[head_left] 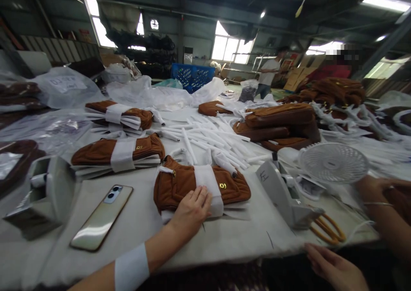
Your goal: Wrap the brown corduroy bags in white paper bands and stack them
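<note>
- Across the near middle of the cloth-covered table [237, 239], a brown fabric bag [184, 181] lies flat in front of me, a white paper band [205, 177] wrapped around its middle and a gold emblem [222, 186] to the right of that band.
- My left hand [193, 203] rests on the band with its fingers laid out over it, touching rather than gripping; a pale cuff [131, 265] circles my forearm.
- My right hand [335, 267] is loose, clear of the bag, by the table's front edge, its fingers partly extended.
- Just above that hand lie scissors with yellow handles [329, 230], partly behind a grey tape dispenser [284, 196] with a handwritten mark on its side.
- Behind the dispenser stands a white fan [334, 162].
- To the left of my bag I have a phone [102, 218], its camera side up, and beyond it a second tape dispenser [51, 192].
- Two more banded bags lie beyond the phone: a nearer one [96, 151] and a farther one [141, 117].
- Thin white rods [221, 143] are heaped behind my bag, with a stack of brown bags [279, 115] to their right.
- At the far right, a co-worker's hand [372, 188] is near the fan, beside a brown item [401, 201] cut off by the edge of my view; I cannot tell how it is held.
- Farther back I see clear plastic bags [67, 87], a blue crate [192, 74] and a person in a white shirt [270, 70].
</note>
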`<state>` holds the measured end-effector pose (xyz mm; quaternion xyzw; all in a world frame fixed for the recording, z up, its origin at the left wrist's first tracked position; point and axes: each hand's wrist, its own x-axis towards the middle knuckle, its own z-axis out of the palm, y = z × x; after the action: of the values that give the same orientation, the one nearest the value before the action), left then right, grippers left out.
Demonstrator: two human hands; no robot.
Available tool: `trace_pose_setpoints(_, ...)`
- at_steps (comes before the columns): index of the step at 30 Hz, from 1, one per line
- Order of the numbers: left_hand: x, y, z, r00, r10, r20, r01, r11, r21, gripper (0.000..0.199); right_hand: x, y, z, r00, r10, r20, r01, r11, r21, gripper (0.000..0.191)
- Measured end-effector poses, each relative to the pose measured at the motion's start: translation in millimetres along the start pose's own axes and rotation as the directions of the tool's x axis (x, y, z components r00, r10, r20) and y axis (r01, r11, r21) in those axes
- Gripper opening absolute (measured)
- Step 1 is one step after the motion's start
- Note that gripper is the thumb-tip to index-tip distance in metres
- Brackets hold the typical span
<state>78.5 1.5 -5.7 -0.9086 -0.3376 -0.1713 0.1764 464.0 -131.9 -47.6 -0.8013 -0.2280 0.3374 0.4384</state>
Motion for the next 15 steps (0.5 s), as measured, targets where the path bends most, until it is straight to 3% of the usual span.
trace_pose_setpoints(2, 2.8, -4.7, -6.1, 0.998, 0.019, 0.067, -0.018, 1.000, -0.015, 0.046, -23.4, -20.6, 20.5, 0.998, -0.011, 0.065, 0.012, 1.000, -0.029, 0.044)
trace_pose_setpoints(4, 4.8, -7.3, -9.5, 0.994, 0.015, 0.106, -0.012, 0.999, -0.035, 0.046, -45.8, -51.9, 49.4, 0.983, -0.102, 0.152, 0.112, 0.992, -0.057, 0.049)
trace_pose_setpoints(8, 1.8, -6.4, -6.8, 0.996, -0.023, 0.086, 0.030, 0.997, -0.073, 0.046, -81.3, -120.9, 113.7, 0.880, -0.212, 0.425, 0.212, 0.976, 0.048, 0.053)
trace_pose_setpoints(11, -3.7, -3.7, -0.7, 0.999, -0.045, 0.026, 0.047, 0.996, -0.079, 0.045, -95.6, -157.3, 154.1, 0.800, -0.234, 0.553, 0.185, 0.972, 0.143, 0.052)
trace_pose_setpoints(15, -8.3, -1.2, 4.6, 0.997, -0.049, -0.062, 0.046, 0.998, -0.048, 0.041, -98.0, -177.3, 190.6, 0.759, -0.177, 0.627, 0.069, 0.979, 0.193, 0.048)
